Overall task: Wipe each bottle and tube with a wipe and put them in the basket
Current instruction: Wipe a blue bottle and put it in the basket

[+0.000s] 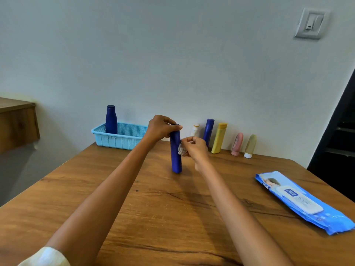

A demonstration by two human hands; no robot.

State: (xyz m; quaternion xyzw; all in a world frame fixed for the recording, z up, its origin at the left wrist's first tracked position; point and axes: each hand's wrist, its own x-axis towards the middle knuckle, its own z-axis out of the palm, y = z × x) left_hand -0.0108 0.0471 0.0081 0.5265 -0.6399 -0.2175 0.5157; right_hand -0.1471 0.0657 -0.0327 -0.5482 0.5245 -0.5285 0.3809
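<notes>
A tall blue bottle (176, 156) stands upright on the wooden table (153, 208). My left hand (161, 128) grips its top. My right hand (194, 148) pinches a crumpled wipe (181, 150) against the bottle's right side. A light blue basket (123, 140) sits at the back left with one dark blue bottle (111, 120) standing in it. Along the wall stand a small white bottle (195, 129), a blue bottle (209, 131), a yellow bottle (219, 138), a pink tube (237, 144) and an olive tube (250, 145).
A blue pack of wet wipes (303, 202) lies on the table at the right. A wooden shelf (17, 120) juts out at the left. A wall switch (311, 24) is at the upper right, and a dark doorway (338, 135) lies beyond the table's right corner.
</notes>
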